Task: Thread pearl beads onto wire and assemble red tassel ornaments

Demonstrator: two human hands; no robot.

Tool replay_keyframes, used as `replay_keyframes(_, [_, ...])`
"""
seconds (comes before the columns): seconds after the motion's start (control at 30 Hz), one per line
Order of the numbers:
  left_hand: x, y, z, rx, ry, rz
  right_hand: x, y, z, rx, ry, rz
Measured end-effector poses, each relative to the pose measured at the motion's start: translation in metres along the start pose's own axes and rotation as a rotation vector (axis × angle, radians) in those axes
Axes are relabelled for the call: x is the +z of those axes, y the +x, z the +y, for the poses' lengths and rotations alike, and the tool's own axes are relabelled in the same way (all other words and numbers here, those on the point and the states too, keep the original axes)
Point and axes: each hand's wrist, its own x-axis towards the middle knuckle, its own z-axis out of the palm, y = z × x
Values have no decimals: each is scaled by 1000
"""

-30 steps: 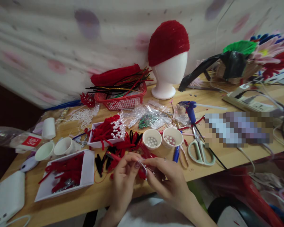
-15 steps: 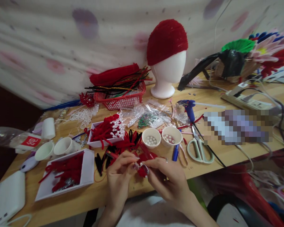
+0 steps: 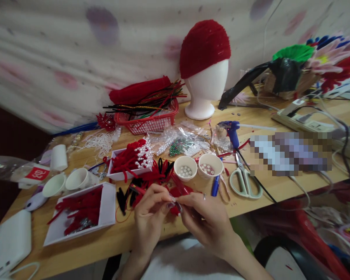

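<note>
My left hand point(image 3: 153, 206) and my right hand point(image 3: 202, 216) meet fingertip to fingertip over the front of the table. Both are closed in a pinch on a small red chenille-stem piece point(image 3: 175, 210) that shows below the fingers. The fingers hide most of it, and any small part between the tips is too fine to make out. Just beyond the hands lie red and black chenille pieces point(image 3: 160, 171). Two white cups stand behind: the left cup point(image 3: 185, 179) holds pearly beads, the right cup point(image 3: 211, 174) red and white ones.
Scissors point(image 3: 245, 182), a blue marker point(image 3: 216, 185) and a glue gun point(image 3: 232, 134) lie to the right. On the left are a white box point(image 3: 107, 202) of red pieces and a power bank point(image 3: 11, 241). A red basket point(image 3: 150, 125) and foam head point(image 3: 202, 93) stand behind.
The fingertips have drawn slightly closer together, covering a white speck that showed between them. The whole view has shifted a little; the things on the table stay put.
</note>
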Motion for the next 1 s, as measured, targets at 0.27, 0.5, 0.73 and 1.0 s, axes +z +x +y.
replay_keyframes(0.27, [1, 2, 4, 85, 131, 96, 1, 0, -1, 102, 114, -56])
replay_keyframes(0.5, [1, 3, 2, -407, -298, 244, 0, -7, 6, 231, 206, -160])
replay_keyframes(0.73, [-2, 3, 7, -544, -426, 328, 5, -8, 11, 297, 219, -242])
replay_keyframes(1.0, [-10, -3, 3, -573, -448, 290, -54, -33, 24, 290, -96, -19])
